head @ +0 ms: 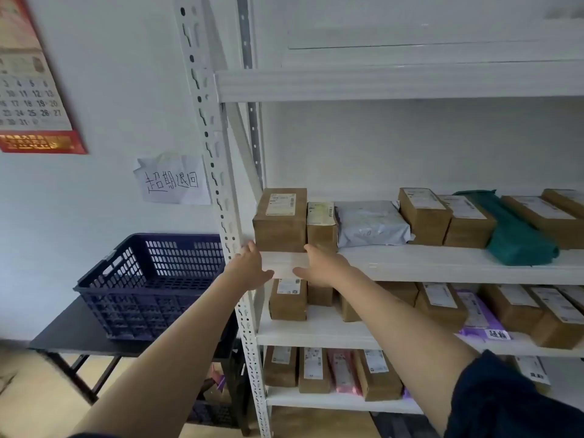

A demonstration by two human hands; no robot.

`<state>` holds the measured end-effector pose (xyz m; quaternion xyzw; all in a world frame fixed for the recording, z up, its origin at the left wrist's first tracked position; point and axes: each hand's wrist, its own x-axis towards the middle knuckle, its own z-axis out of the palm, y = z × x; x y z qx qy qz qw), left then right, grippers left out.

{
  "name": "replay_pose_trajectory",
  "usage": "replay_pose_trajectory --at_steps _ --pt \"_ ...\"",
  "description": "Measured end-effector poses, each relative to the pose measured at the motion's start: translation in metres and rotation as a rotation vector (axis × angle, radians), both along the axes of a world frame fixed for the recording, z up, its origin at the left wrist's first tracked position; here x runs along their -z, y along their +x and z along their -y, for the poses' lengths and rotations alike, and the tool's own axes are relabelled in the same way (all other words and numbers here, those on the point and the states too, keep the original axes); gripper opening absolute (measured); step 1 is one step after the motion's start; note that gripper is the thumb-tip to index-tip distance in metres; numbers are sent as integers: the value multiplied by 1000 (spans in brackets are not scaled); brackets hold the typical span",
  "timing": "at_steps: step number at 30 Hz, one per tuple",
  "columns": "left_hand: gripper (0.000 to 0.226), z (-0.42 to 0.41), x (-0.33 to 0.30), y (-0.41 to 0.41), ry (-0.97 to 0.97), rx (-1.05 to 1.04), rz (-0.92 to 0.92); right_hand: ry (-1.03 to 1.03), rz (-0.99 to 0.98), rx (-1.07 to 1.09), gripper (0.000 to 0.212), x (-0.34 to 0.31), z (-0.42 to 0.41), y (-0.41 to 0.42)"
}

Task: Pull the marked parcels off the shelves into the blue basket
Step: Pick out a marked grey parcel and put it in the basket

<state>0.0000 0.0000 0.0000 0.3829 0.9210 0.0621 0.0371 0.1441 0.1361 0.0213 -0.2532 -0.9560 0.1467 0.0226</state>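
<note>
Both my arms reach up to the upper stocked shelf (pixel 410 260). My left hand (pixel 249 268) touches the lower left corner of the leftmost brown box (pixel 279 222) with straight fingers. My right hand (pixel 322 267) touches its lower right corner, thumb pointing inward. Neither hand is curled round the box, which stands on the shelf at the rack's left end. The dark blue basket (pixel 148 279) sits on a black table (pixel 63 339) left of the rack. A purple parcel (pixel 477 314) on the shelf below carries a handwritten white tag (pixel 499 335).
Brown boxes, a grey bag (pixel 369 224) and a green bag (pixel 512 232) fill the shelf to the right. Two lower shelves hold more boxes and a pink bag (pixel 343 371). The rack's perforated white post (pixel 221 197) stands between basket and parcels. A handwritten paper sign (pixel 172 180) hangs on the wall.
</note>
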Motion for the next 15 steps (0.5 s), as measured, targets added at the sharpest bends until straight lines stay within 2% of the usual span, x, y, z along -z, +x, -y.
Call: replay_pose_trajectory --at_steps 7,12,15 --pt "97 -18 -2 -12 55 -78 -28 65 -33 -1 59 6 -23 -20" --pt "101 -31 0 -25 33 -142 -154 123 -64 -30 48 9 -37 -30" --pt "90 -40 -2 -36 83 -160 -126 122 -82 -44 46 10 -46 -36"
